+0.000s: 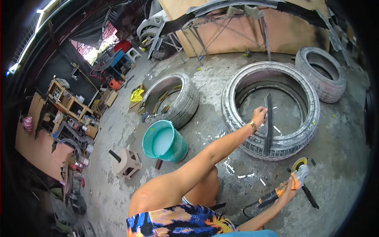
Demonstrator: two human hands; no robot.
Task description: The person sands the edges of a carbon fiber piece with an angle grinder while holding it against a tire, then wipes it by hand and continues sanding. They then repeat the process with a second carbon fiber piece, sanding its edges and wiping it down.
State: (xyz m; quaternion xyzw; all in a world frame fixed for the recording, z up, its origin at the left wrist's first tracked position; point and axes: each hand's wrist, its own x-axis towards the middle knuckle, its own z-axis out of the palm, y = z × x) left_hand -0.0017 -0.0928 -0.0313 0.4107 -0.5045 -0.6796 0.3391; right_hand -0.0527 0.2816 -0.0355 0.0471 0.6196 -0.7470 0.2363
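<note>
My left hand (pixel 259 115), with a gold-coloured band at the wrist, is closed on a long, flat dark strip (pixel 269 126). The strip stands nearly upright across the near rim of a large whitish, dusty tire (pixel 233 114) lying on its side. In my right hand (pixel 291 189) is an orange-and-black angle grinder (pixel 282 189), held low to the right, its round yellow-edged disc (pixel 300 163) facing up. Just beyond the grinder, a black bar (pixel 310 196) lies on the floor.
Left of centre stands a teal bucket (pixel 179 145) of cloudy liquid, beside a small stool (pixel 127 164). Behind the bucket, another tire (pixel 189 98) has several strips on it. A third tire (pixel 329 85) sits at right. Curved panels (pixel 189 19) stand at the back; shelves (pixel 65 100) line the left.
</note>
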